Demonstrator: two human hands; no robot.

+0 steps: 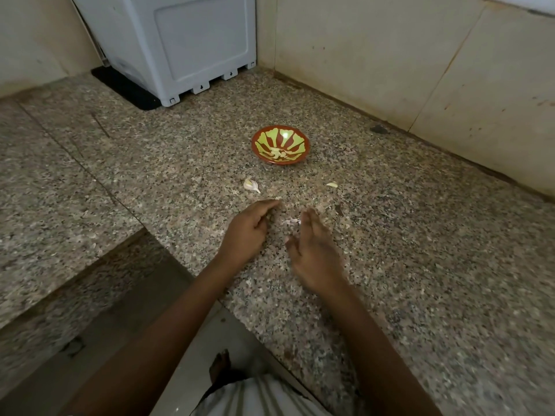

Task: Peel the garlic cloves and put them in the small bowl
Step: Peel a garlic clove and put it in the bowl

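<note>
A person stands at a speckled stone worktop (390, 265) with both forearms reaching forward over it. The left hand (247, 228) hovers low over the stone, its fingers curled in towards the palm and its forefinger stretched forward. Whether it pinches anything between thumb and fingers cannot be told. The right hand (315, 253) is just beside it. It is motion-blurred, with loose, nearly straight fingers pointing away from the body, and it holds nothing. Between the two hands a scrap of garlic skin (291, 221) lies on the stone.

Just beyond the left hand's fingertips lies an unpeeled garlic clove (251, 185), its pointed end turned towards the person. To its right, well apart from it, lies a smaller pale garlic piece (332, 184). Whether that piece is peeled cannot be told. Farther back stands the small bowl (303, 139), red-brown with a yellow-green pattern, and a few peeled cloves (277, 153) lie at its bottom.

In the far left corner a white appliance (186, 46) stands on a black mat (126, 88). A pale wall (390, 55) runs behind the worktop on the right. At the bottom edge are a bare foot (219, 366) on the floor and some striped cloth (261, 397).
</note>
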